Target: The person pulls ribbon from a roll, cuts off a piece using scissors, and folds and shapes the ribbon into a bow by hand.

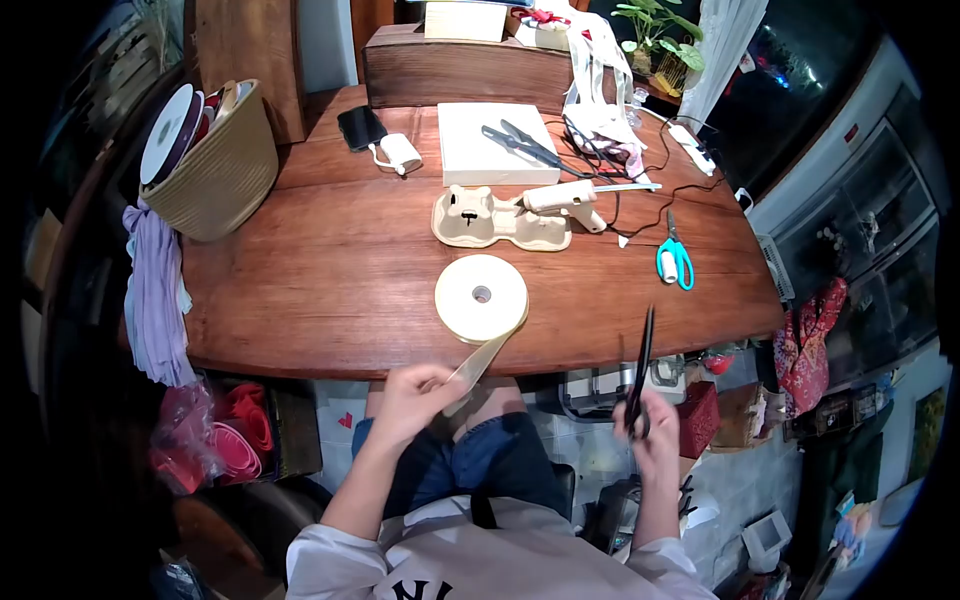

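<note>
Cream ribbon (482, 362) runs from its flat-lying roll (460, 310) on the wooden table (320, 290) to the left hand (420, 395), which pinches it beyond the edge. Well apart, the right hand (650, 425) grips black scissors (643, 365), tips upward.

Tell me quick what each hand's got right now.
Left hand: pinching the pale translucent ribbon.
Right hand: holding black-handled scissors.

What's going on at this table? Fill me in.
A person's left hand holds the loose end of a cream ribbon, which runs from a flat round roll lying on the brown wooden table. Their right hand holds long black scissors, away from the ribbon. A cream glue gun rests partly on a beige molded tray beyond the roll.
</note>
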